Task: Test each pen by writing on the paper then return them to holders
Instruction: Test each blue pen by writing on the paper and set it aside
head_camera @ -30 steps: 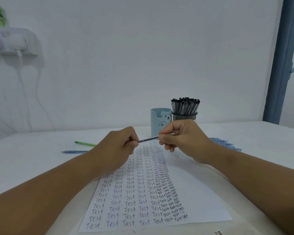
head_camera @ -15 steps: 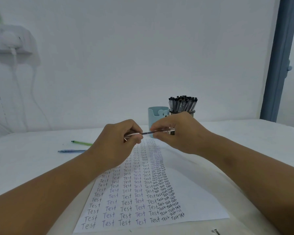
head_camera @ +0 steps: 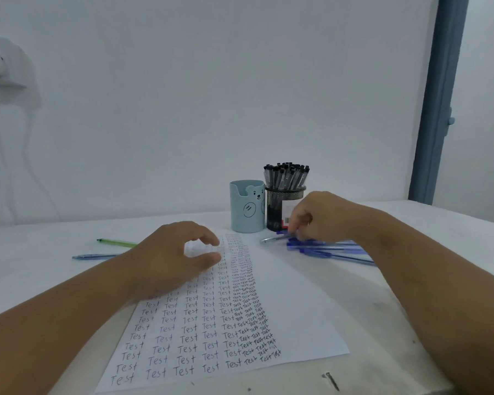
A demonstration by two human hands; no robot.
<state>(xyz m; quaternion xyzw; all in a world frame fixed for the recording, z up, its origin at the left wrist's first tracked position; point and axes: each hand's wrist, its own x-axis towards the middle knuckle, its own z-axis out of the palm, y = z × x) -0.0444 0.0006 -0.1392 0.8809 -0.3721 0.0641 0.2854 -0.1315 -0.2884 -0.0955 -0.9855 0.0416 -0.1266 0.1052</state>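
At centre frame the left hand (head_camera: 171,259) hovered over the paper (head_camera: 291,309), thumb and forefinger curled toward each other with nothing visible between them. Right of centre, the right hand (head_camera: 318,216) reached down to the pile of blue pens (head_camera: 325,248), fingers pinching one (the exact grip blurred), just before the mesh holder (head_camera: 275,212) of black pens (head_camera: 287,176) and the blue bear holder (head_camera: 247,208).

The hands no longer hold one pen between them. The right hand (head_camera: 322,216) is now to the right, at the pile of blue pens (head_camera: 325,248) beside the mesh holder (head_camera: 283,209), fingers touching a pen there. The left hand (head_camera: 177,258) now hovers over the paper (head_camera: 297,309), fingers curled, holding nothing visible.
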